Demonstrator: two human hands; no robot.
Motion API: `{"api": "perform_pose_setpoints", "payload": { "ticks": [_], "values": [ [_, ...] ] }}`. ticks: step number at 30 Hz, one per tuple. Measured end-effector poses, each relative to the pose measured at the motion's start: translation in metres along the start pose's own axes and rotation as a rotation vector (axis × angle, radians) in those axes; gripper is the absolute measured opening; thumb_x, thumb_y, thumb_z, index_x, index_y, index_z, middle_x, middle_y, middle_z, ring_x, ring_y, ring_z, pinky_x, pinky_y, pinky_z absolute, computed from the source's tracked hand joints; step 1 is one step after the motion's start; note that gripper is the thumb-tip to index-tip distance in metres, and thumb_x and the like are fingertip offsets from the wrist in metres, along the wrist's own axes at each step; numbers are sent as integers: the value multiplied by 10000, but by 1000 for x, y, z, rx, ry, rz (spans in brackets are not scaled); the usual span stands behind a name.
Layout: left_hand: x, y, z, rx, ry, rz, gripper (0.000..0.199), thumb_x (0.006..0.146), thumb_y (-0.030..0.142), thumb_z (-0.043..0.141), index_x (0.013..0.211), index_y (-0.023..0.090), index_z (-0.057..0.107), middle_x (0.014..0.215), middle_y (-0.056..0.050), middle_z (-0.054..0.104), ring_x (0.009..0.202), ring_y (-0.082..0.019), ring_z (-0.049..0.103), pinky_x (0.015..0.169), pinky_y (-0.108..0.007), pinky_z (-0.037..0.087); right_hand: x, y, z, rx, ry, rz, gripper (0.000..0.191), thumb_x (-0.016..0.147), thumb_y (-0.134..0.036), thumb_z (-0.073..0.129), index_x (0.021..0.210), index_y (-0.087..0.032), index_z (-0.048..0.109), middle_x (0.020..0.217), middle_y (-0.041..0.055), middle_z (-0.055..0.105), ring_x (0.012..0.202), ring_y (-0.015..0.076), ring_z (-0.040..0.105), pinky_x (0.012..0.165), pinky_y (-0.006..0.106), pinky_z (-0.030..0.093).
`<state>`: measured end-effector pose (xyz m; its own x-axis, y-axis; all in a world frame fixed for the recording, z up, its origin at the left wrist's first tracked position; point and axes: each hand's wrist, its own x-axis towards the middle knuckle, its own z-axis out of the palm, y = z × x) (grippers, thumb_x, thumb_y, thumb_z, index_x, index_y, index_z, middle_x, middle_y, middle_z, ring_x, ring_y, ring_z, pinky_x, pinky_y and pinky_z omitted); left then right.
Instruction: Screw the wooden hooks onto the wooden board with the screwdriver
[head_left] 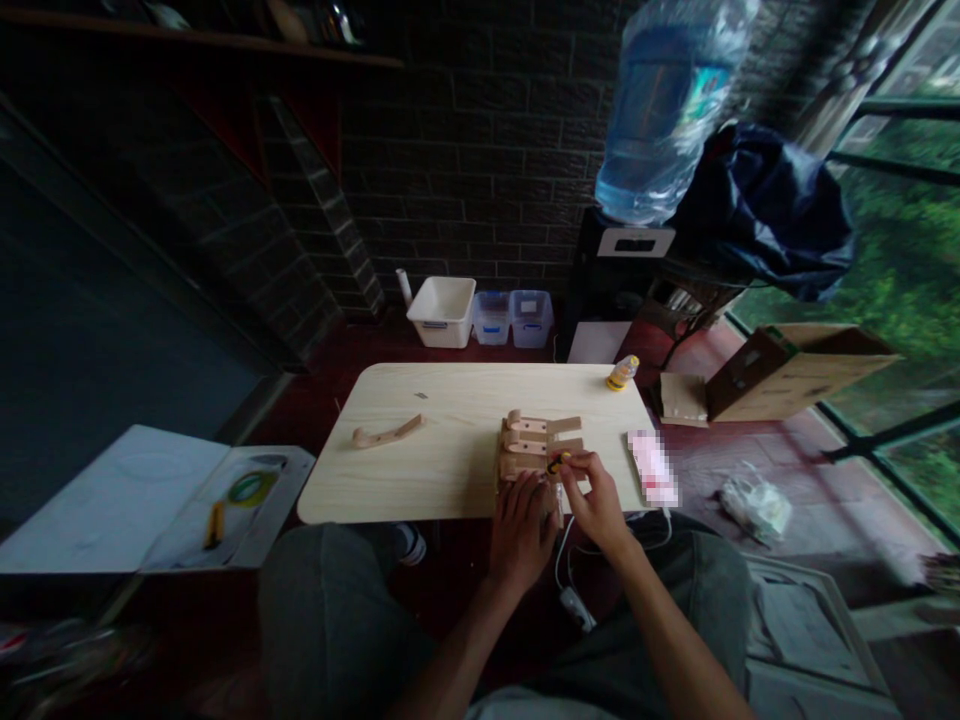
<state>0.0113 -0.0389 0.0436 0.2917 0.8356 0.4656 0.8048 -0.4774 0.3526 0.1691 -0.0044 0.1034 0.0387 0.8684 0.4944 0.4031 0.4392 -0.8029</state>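
Note:
Near the front edge of the table (450, 490) lies a brown wooden assembly (529, 424), with several curved wooden hook pieces in a row on it. Dark round spots, like screw heads or holes, show along the hooks. My left hand (523, 530) holds the assembly's near end, its fingers laid over the top. Just right of it, my right hand (596, 500) pinches a small yellow-and-black tool (557, 463) against the assembly; its exact kind is too small to tell. One loose curved wooden hook piece (390, 432) lies apart on the left of the table.
At the back right of the table stands a small yellow-capped clear bottle (622, 373). A blurred pink-and-white object (652, 468) lies at the right edge, a white cable below. An open case (225, 500) sits left; plastic bins (442, 310) and a cardboard box (795, 370) are on the floor.

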Motion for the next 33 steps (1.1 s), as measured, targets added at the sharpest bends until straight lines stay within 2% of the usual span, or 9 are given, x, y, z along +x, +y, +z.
{"api": "perform_pose_setpoints", "payload": {
  "ticks": [11,20,26,33],
  "values": [
    [-1,-2,3,13,10,12,506,987,298,554,1480,205,488,1556,-98,520,1498,-279,419,1235,-525,371,0,6,9,14,78,-5,102,995,-297,623,1074,-236,643,1047,95,721,1029,245,713,898,412,595],
    [-1,-2,1,32,24,31,528,993,289,555,1511,226,471,1555,-93,522,1491,-281,429,1228,-520,377,-13,17,14,-13,63,25,231,1015,-304,583,1232,-225,575,1134,125,711,1073,256,728,910,436,623],
    [-3,-2,0,39,24,24,525,994,296,550,1506,215,472,1549,-96,529,1491,-283,428,1225,-531,380,-16,26,14,-43,-12,5,296,1011,-299,574,1300,-250,527,1238,128,701,1098,257,724,946,473,621],
    [-5,-3,0,27,23,21,554,1003,317,538,1534,199,433,1567,-103,509,1493,-282,425,1242,-535,355,-19,28,14,-108,-20,-11,330,1015,-311,562,1333,-241,515,1242,136,694,1080,263,728,950,496,625]
  ]
}}
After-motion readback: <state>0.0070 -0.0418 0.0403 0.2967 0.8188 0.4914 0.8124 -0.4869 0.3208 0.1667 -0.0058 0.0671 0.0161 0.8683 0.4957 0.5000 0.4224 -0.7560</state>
